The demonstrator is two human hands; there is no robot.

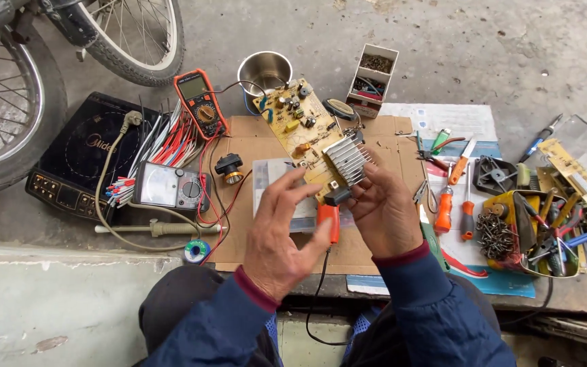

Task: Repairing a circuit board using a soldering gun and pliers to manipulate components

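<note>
- A person in blue sleeves sits over a sheet of cardboard [375, 251] spread on a concrete floor.
- The right hand [383, 211] holds up a yellow circuit board [295, 119] with a ribbed metal heat sink [346, 160]; its fingers curl around the board's near end.
- The left hand [281, 234] sits at 9 o'clock from the right, fingers spread and partly bent; an orange-handled tool [331, 221] rests against its palm, though the grip cannot be made out.
- At 11 o'clock lie an orange multimeter [200, 102], a grey meter [170, 187] and a black cooktop [79, 160].
- A steel cup [264, 71] stands at 12 o'clock.
- Orange screwdrivers [444, 207] and a tray of tools [535, 231] lie at 3 o'clock.
</note>
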